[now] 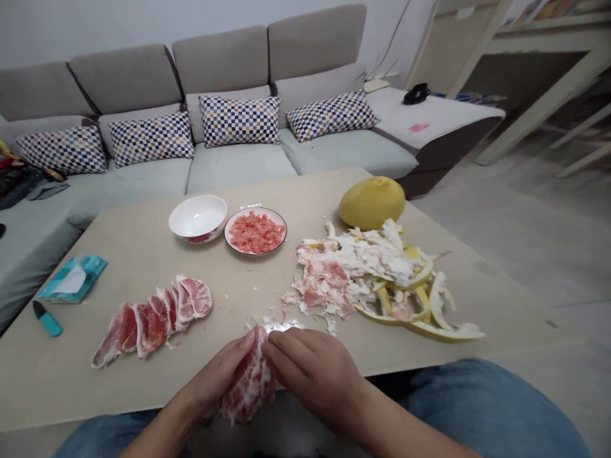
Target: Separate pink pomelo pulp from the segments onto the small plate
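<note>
Soft, even light casts faint shadows, while white furniture (537,105) at right looks blurred and stretched.

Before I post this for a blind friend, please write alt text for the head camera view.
A person's left hand and right hand hold peeled pink fruit at the near edge of a table. Fruit segments lie to the left; to the right, a peel heap sits before a yellow fruit. Farther back are a white bowl and a plate of pink pulp.
</note>
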